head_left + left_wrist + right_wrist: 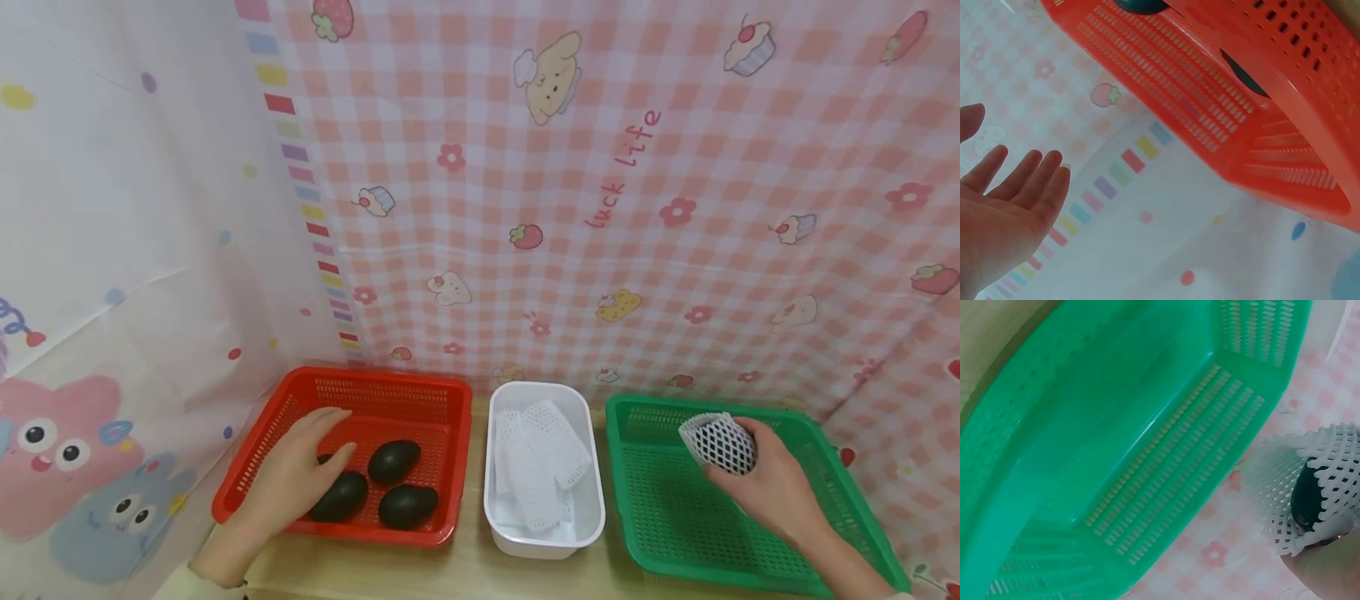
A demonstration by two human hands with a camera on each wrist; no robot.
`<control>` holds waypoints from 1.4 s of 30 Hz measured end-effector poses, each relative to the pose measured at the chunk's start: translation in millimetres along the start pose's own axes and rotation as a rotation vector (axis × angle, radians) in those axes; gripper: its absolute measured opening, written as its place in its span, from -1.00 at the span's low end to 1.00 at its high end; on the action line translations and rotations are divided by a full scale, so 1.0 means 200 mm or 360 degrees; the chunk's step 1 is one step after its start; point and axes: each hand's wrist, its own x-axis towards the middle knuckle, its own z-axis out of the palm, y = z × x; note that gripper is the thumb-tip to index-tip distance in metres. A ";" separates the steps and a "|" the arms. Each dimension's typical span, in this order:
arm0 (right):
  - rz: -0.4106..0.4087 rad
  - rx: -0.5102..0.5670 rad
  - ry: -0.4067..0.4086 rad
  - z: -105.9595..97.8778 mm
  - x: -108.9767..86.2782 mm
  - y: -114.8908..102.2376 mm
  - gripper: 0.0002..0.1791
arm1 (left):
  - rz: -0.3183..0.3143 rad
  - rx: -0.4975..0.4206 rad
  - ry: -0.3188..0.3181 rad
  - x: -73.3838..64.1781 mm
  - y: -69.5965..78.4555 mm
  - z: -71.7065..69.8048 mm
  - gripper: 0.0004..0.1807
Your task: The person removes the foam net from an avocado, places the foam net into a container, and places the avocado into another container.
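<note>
My left hand (292, 471) hovers over the left part of the red basket (405, 382), fingers extended and holding nothing. Several dark green avocados (407, 507) lie in that basket, one partly hidden behind the hand. Above the green basket (667, 521), my right hand (776, 487) grips an avocado (1308, 497) wrapped in a white foam net sleeve (722, 444). The sleeve's end gapes, so the dark fruit shows through it in the right wrist view. No other fruit is visible in the green basket.
Between the two baskets stands a white tub (543, 546) with several flat foam net sleeves (532, 475) in it. All three containers sit on a pale wooden table (465, 575). A pink checked curtain (480, 200) hangs close behind, and a white printed one (150, 250) at the left.
</note>
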 end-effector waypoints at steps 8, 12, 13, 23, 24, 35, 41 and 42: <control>-0.0062 0.0069 0.0046 0.03 -0.09 -0.11 0.00 | 0.0068 -0.0057 0.0119 -0.02 0.07 0.04 -0.48; -0.0099 0.0078 0.0093 0.06 -0.13 -0.14 -0.02 | 0.0088 -0.0083 0.0157 -0.03 0.11 0.06 -0.50; -0.0112 0.0081 0.0103 0.07 -0.14 -0.15 -0.02 | 0.0092 -0.0089 0.0165 -0.03 0.11 0.07 -0.50; -0.0190 0.0129 0.0197 0.18 -0.23 -0.25 -0.06 | 0.0094 -0.0179 0.0170 -0.06 0.17 0.13 -0.49; -0.0183 0.0123 0.0209 0.20 -0.24 -0.26 -0.06 | 0.0109 -0.0194 0.0172 -0.06 0.17 0.14 -0.48; -0.0216 0.0201 0.0173 0.32 -0.33 -0.38 -0.07 | 0.0268 -0.0368 0.0121 -0.11 0.22 0.23 -0.34; -0.0379 0.0181 0.0257 0.40 -0.38 -0.41 -0.06 | 0.0399 -0.0326 0.0062 -0.14 0.26 0.28 -0.21; -0.0404 0.0171 0.0270 0.41 -0.38 -0.41 -0.06 | 0.0422 -0.0318 0.0049 -0.14 0.27 0.29 -0.18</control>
